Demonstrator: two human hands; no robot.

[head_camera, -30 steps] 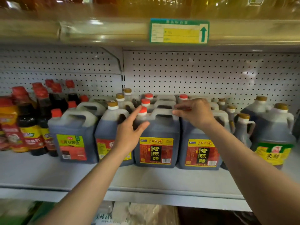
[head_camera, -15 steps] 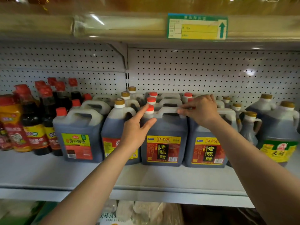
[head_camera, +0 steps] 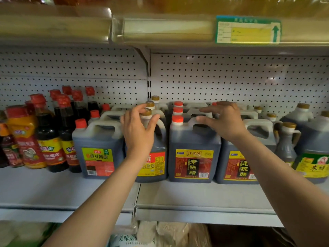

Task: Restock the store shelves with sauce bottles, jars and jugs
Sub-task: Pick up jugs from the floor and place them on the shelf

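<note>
Open hands (head_camera: 138,132) over vinegar jugs (head_camera: 194,150)

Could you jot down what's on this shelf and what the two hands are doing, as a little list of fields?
Place: store shelf with pegboard back
Left side: slim red-capped sauce bottles
Middle: dark jugs, red-capped vinegar jug in front
Right: gold-capped jugs
Left hand: open, at a gold-capped jug
Right hand: open, over the vinegar jug's handle
Held: nothing
</note>
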